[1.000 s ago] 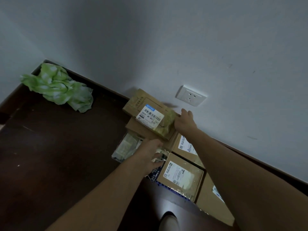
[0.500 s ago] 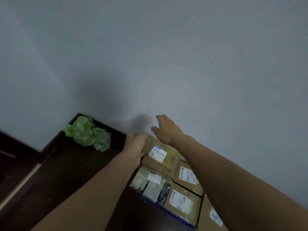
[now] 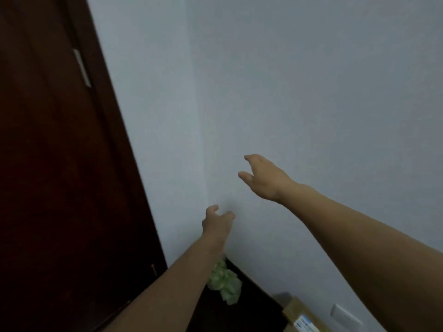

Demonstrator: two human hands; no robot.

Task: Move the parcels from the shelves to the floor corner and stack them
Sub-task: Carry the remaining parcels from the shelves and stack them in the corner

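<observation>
Only one brown cardboard parcel point(image 3: 299, 313) with a white and blue label shows, low at the bottom edge on the dark floor against the wall. My left hand point(image 3: 217, 222) hangs in the air in front of the wall with loosely curled fingers and holds nothing. Higher and to the right, my right hand point(image 3: 262, 178) is raised with its fingers spread, also empty. Both hands are well above the parcel. The other parcels are out of the frame.
A dark wooden door point(image 3: 60, 164) fills the left side. Pale walls meet in a corner behind my hands. A crumpled green cloth point(image 3: 225, 282) lies on the dark floor point(image 3: 247, 310) in that corner. A white wall socket point(image 3: 345, 316) sits low at the right.
My view has swung upward from the parcels on the floor to the wall and door. Both hands have left the top parcel and risen, empty.
</observation>
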